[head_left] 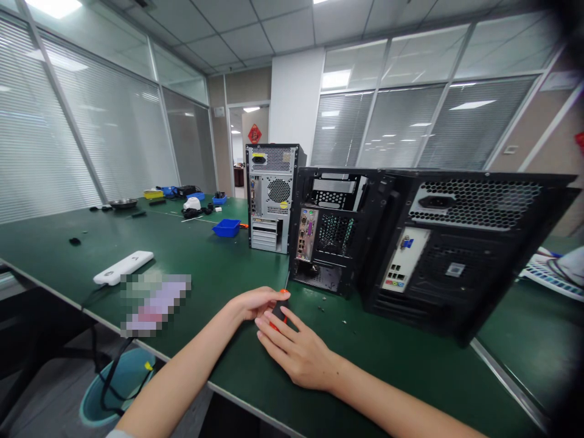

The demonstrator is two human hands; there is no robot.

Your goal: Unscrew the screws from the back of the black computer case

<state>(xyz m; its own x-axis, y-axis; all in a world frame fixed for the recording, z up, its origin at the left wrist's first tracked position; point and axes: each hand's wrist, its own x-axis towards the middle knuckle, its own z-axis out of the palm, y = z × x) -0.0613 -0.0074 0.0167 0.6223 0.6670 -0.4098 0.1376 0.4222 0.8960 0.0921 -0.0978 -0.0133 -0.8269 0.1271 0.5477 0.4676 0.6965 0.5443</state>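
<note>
A screwdriver [280, 312] with a black and orange handle is between my two hands, low over the green table. Its thin shaft points away from me, toward the computer cases. My left hand [258, 302] is closed around the handle, thumb near the shaft end. Against the handle from the right lie the fingers of my right hand [298, 353], bent and close together. Just beyond stands an open black computer case [326, 234], its back toward me. Several small screws [322, 307] are scattered on the table right of the hands.
A grey-backed computer case [270, 201] stands behind, and another black case [438, 255] at the right. A blue tray [227, 228], a white power bank-like block [124, 267] and a blurred-out item [157, 303] lie leftward. Below the table edge [182, 364] is a teal bin [98, 395].
</note>
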